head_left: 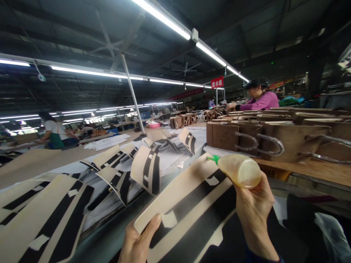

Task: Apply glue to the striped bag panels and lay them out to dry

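My left hand point(141, 239) grips the near left corner of a cream panel point(175, 191) with black strips and small white tabs, its thumb lying on top. My right hand point(255, 204) is wrapped round a squeeze bottle point(238, 170) holding yellowish liquid. The bottle lies tilted over the far end of the panel, its green nozzle point(213, 159) pointing left near the panel's edge. Whether the nozzle touches the surface I cannot tell. To the left, similar curved panels point(145, 170) stand on the table, and larger flat ones point(41, 215) lie closer.
Brown bags point(293, 140) with plastic-wrapped handles stand in rows on a wooden table point(309, 168) at the right. A person in a pink top point(260, 100) works behind them. Clear plastic point(333, 233) hangs at the lower right. White sheets point(106, 141) lie on the table farther left.
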A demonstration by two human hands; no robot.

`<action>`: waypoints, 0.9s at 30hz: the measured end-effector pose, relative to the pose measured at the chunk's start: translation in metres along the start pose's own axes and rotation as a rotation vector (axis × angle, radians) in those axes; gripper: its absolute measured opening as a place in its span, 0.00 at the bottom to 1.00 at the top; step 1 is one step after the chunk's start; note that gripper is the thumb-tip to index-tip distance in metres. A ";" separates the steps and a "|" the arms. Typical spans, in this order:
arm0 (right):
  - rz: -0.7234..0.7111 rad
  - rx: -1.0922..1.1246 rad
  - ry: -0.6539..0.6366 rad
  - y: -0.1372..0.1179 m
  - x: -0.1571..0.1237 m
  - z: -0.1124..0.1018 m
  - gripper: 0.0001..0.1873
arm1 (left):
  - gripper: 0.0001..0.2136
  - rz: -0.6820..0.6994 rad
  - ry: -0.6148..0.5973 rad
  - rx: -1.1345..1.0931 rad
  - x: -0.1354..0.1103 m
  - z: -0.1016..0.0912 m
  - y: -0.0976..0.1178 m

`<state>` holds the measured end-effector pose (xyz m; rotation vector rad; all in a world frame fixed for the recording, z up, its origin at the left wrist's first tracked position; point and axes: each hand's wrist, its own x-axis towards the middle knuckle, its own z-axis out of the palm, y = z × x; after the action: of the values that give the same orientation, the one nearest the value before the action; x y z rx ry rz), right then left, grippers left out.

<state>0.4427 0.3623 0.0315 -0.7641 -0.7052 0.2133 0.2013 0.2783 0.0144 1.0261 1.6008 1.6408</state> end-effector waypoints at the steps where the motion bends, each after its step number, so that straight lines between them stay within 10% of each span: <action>1: -0.009 -0.008 0.001 0.002 0.000 0.000 0.26 | 0.33 0.008 -0.006 0.004 0.000 -0.001 0.001; 21: 0.027 0.070 -0.002 0.014 0.007 0.001 0.28 | 0.21 0.031 -0.075 -0.089 -0.013 -0.007 0.022; 27: 0.022 0.113 -0.209 0.002 0.000 0.003 0.25 | 0.25 0.027 -0.029 -0.089 -0.007 -0.005 0.013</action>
<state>0.4407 0.3651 0.0313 -0.6472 -0.8753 0.3536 0.2015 0.2690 0.0268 1.0254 1.4868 1.6919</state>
